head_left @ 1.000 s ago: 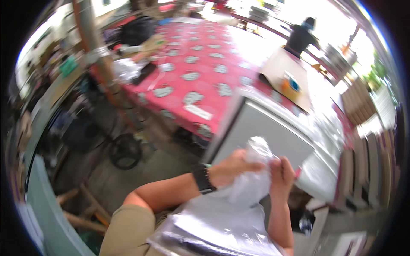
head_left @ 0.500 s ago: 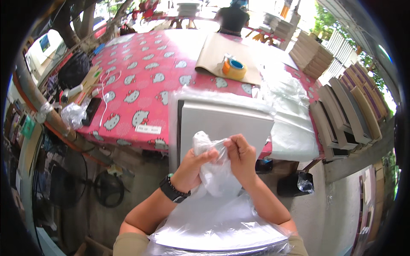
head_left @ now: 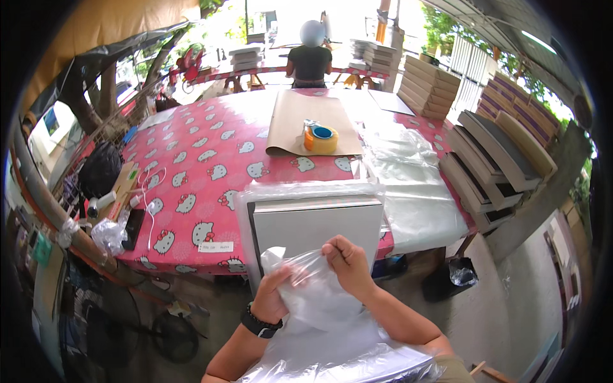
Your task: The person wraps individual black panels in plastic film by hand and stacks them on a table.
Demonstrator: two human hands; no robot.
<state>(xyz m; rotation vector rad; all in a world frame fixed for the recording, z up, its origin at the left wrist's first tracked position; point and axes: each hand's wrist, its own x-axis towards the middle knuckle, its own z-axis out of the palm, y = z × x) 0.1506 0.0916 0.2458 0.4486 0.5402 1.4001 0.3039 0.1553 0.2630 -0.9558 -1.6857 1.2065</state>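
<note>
Clear plastic film (head_left: 316,297) is stretched between my two hands and hangs down in front of me. My left hand (head_left: 274,295), with a dark watch on its wrist, grips the film's left side, thumb and fingers closed on it. On the right, my right hand (head_left: 348,263) pinches the film's upper edge. Just beyond them a light grey, box-like slab (head_left: 316,230) with a dark left edge leans at the table's near edge, loosely sleeved in clear plastic. Close to my body, more shiny plastic (head_left: 357,370) covers something flat and white.
The table's pink patterned cover (head_left: 185,169) carries brown paper (head_left: 287,124) with a roll of orange tape (head_left: 322,140), and clear plastic sheets (head_left: 415,191). Stacked boxes (head_left: 428,86) and grey slabs (head_left: 495,163) stand at right. A person (head_left: 310,60) sits beyond. A black bin (head_left: 447,281) stands below right.
The bunched film has been spread wider between my hands. My view has tilted up, showing more of the far side; both hands appear lower in the picture.
</note>
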